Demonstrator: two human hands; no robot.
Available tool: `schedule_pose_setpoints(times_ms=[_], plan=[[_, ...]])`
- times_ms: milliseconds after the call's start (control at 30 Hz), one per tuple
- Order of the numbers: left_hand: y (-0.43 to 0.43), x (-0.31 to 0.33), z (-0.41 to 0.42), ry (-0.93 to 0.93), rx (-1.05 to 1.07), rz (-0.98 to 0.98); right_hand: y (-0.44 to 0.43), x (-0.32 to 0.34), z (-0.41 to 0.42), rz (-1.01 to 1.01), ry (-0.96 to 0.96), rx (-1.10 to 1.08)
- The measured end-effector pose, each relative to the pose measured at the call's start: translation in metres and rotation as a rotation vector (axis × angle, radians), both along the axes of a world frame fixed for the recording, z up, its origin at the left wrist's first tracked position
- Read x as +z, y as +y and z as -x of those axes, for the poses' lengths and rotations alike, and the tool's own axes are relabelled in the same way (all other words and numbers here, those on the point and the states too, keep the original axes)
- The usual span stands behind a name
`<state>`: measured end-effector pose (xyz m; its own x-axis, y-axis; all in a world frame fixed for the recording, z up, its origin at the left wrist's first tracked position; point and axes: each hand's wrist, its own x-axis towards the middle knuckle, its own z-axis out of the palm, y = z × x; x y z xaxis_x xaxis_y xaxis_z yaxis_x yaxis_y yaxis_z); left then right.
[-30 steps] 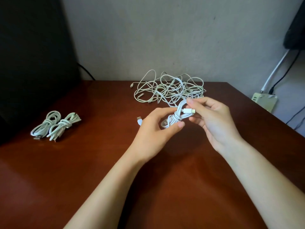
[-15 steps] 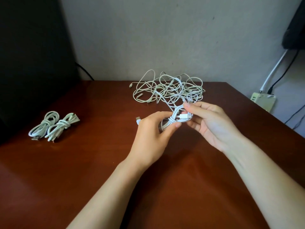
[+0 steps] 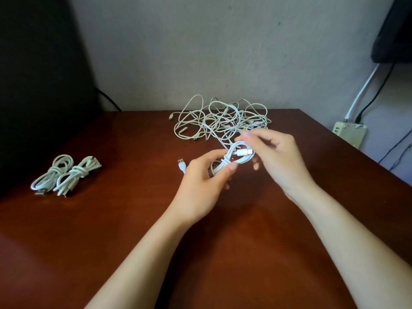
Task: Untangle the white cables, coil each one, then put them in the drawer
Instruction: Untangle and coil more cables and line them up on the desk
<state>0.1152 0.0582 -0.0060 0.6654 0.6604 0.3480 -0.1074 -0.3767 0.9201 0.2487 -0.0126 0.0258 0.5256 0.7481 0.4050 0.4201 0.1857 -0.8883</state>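
Above the middle of the reddish-brown wooden worktop (image 3: 223, 253), between both hands, I find the half-wrapped bundle of white round cable (image 3: 231, 156), held clear of the surface.

1. Position. Its long axis runs from lower left to upper right in the head view, from the left hand (image 3: 200, 184) towards the right hand (image 3: 281, 159).
2. Grip, left. Thumb and fingers pinch the bundle at its wrapped waist. This hand is the anchor.
3. Grip, right. The fingers are curled at the far end of the open loop. They are blurred, and I cannot tell whether they pinch the cable or only touch it.
4. Deciding relation. The small white oblong plug (image 3: 244, 152) lies across the loop, pointing right, just beside the right fingers. I judge the right hand the nearer for tucking it through.
5. Other end. The metal-tipped USB plug (image 3: 181, 163) sticks out left of the left hand, pointing up and away.
6. Surroundings. The loose tangle of white cables (image 3: 220, 121) lies behind, near the wall. The two finished white cable coils (image 3: 64, 175) lie side by side, well apart to the left.
7. The drawer is not in view.
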Motion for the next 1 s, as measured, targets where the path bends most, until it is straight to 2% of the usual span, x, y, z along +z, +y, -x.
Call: schedule_pose_setpoints(times_ms=[100, 267, 333, 467, 633, 900, 1000], plan=[[0.003, 0.001, 0.002, -0.012, 0.020, 0.011, -0.001, -0.004, -0.002, -0.004, -0.330, 0.002], [0.009, -0.002, 0.004, 0.032, 0.026, -0.033, -0.002, -0.006, -0.008, 0.093, -0.474, 0.091], [0.010, -0.004, 0.004, 0.067, -0.001, -0.036, -0.004, -0.004, -0.012, 0.104, -0.441, 0.072], [0.011, -0.003, 0.005, 0.034, -0.061, 0.020, -0.003, -0.003, -0.012, 0.073, -0.257, 0.118], [0.011, -0.003, 0.006, 0.025, -0.132, 0.064, -0.003, -0.003, -0.009, 0.041, -0.221, 0.144], [0.013, -0.007, 0.007, 0.097, -0.116, -0.017, 0.000, -0.011, -0.009, 0.073, -0.402, 0.062], [0.012, -0.006, 0.007, 0.082, -0.100, -0.028, -0.002, -0.010, -0.008, 0.047, -0.390, 0.050]])
